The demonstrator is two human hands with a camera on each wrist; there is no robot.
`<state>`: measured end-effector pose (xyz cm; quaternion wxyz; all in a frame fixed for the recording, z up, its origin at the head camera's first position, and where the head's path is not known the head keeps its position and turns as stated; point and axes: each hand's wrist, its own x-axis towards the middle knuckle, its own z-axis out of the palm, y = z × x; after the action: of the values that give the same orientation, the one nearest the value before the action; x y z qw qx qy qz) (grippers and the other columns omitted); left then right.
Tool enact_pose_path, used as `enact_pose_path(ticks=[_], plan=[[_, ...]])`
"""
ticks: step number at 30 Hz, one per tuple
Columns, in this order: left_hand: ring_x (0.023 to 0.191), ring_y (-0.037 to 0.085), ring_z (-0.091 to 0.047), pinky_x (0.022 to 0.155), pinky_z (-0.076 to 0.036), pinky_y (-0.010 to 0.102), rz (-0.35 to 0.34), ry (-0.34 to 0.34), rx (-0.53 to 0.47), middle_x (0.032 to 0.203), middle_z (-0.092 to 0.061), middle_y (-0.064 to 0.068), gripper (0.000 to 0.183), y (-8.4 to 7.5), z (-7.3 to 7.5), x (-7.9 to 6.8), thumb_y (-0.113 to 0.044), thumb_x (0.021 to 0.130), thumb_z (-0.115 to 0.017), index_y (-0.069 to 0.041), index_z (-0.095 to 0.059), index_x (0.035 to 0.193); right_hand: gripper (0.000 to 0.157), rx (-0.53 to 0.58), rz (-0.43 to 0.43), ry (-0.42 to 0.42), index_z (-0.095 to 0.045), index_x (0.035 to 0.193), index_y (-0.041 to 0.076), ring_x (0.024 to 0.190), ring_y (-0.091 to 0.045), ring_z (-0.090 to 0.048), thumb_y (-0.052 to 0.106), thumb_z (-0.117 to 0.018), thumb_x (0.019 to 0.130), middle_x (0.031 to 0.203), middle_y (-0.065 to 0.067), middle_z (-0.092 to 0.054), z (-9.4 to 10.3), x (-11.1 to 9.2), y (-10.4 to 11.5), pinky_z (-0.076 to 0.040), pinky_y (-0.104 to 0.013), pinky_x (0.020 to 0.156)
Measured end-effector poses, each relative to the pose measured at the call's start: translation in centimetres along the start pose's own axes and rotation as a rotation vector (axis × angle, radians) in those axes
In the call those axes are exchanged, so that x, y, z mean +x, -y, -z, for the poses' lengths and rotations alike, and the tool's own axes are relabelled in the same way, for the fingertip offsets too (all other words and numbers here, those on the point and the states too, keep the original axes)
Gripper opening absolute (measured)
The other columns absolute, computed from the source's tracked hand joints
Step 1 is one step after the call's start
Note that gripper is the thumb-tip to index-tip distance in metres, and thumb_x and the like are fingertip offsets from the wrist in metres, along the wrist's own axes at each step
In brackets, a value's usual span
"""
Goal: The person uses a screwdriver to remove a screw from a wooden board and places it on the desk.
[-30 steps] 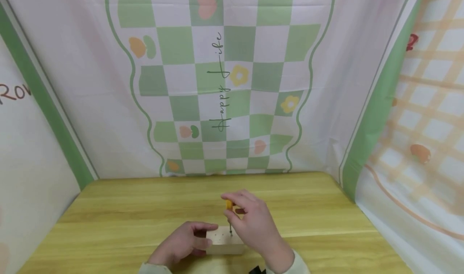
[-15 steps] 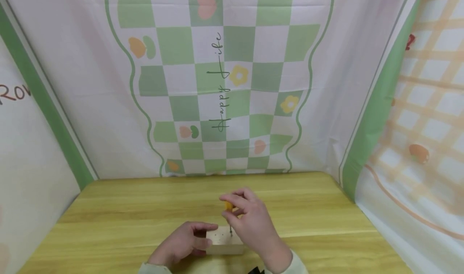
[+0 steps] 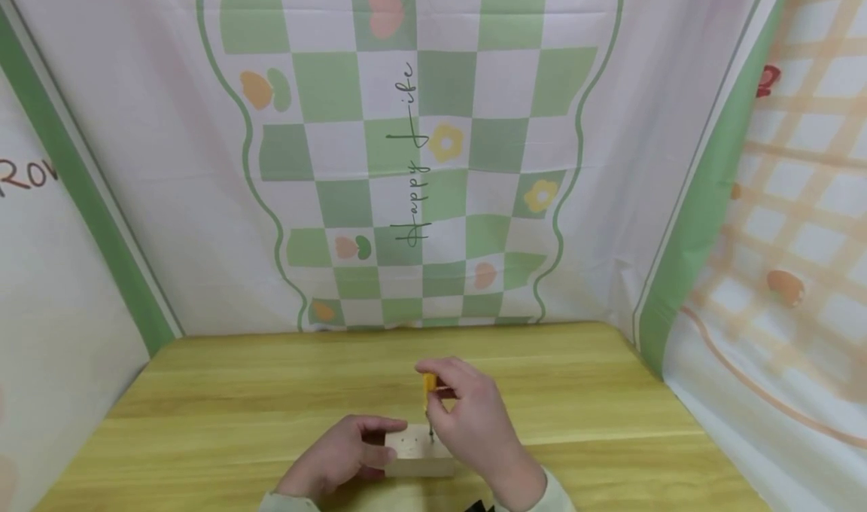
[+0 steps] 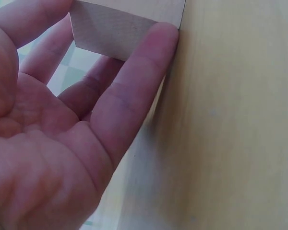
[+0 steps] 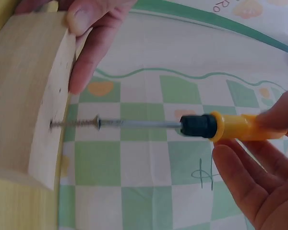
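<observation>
A pale wooden block [image 3: 420, 467] with several small holes in its top lies on the table. My left hand [image 3: 342, 453] holds its left end, thumb on the near side and fingers at the back; the left wrist view shows the fingertips against the block [image 4: 103, 31]. A screw [image 5: 77, 123] stands upright in one hole, most of its thread exposed. My right hand [image 3: 474, 422] pinches the yellow handle of a screwdriver [image 5: 242, 127] with a black collar. The shaft is in line with the screw, its tip at the screw head.
A wood-grain table [image 3: 271, 376] lies under the block. A small black object [image 3: 479, 507] shows at the bottom edge near the right sleeve. Behind the table hangs a green-and-white checked cloth [image 3: 393, 196], with more cloth at both sides.
The right thumb and fingers have shifted on the screwdriver handle, and more of the yellow shows. The screwdriver stays over the same hole. The left hand and block have not moved.
</observation>
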<state>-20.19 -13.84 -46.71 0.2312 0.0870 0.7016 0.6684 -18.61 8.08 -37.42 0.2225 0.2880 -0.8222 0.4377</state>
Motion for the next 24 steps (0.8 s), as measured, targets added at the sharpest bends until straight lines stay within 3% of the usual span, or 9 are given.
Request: enact_pose_path(ticks=[5,11,18,24], plan=[[0.094,0.027,-0.064,0.077,-0.058,0.042,-0.001,0.005,-0.009,0.115,-0.064,0.011,0.042,0.08,0.01,-0.03,-0.004,0.087,-0.075,-0.005,-0.067,0.129,0.036,-0.061,-0.002,0.007,-0.072,0.109,0.015,0.077,-0.006,-0.06,-0.001,-0.083,0.079,0.093,0.01,-0.054,0.02,0.05,0.14,-0.056,-0.021,0.064],[0.094,0.027,-0.063,0.077,-0.058,0.043,-0.013,0.005,-0.011,0.116,-0.064,0.011,0.043,0.08,-0.01,0.1,-0.003,0.087,-0.075,-0.005,-0.067,0.129,0.042,0.001,-0.015,0.033,-0.075,0.111,0.015,0.08,-0.006,-0.06,-0.013,-0.071,0.081,0.097,0.013,-0.063,0.39,0.14,0.34,-0.056,-0.023,0.07],[0.095,0.027,-0.063,0.077,-0.058,0.043,-0.004,0.006,-0.016,0.117,-0.063,0.012,0.045,0.04,0.0,-0.04,-0.004,0.087,-0.076,-0.004,-0.065,0.131,0.039,-0.001,-0.01,0.044,-0.073,0.116,0.013,0.083,-0.008,-0.063,-0.006,-0.078,0.082,0.101,0.005,-0.06,0.37,0.25,-0.03,-0.056,-0.021,0.07],[0.094,0.025,-0.063,0.077,-0.058,0.042,0.01,-0.003,-0.013,0.116,-0.064,0.011,0.044,0.07,-0.03,0.03,-0.003,0.087,-0.076,-0.005,-0.066,0.13,0.043,0.028,0.002,0.043,-0.071,0.118,0.014,0.086,-0.009,-0.064,-0.012,-0.068,0.085,0.102,0.009,-0.064,0.32,0.21,-0.5,-0.056,-0.022,0.072]])
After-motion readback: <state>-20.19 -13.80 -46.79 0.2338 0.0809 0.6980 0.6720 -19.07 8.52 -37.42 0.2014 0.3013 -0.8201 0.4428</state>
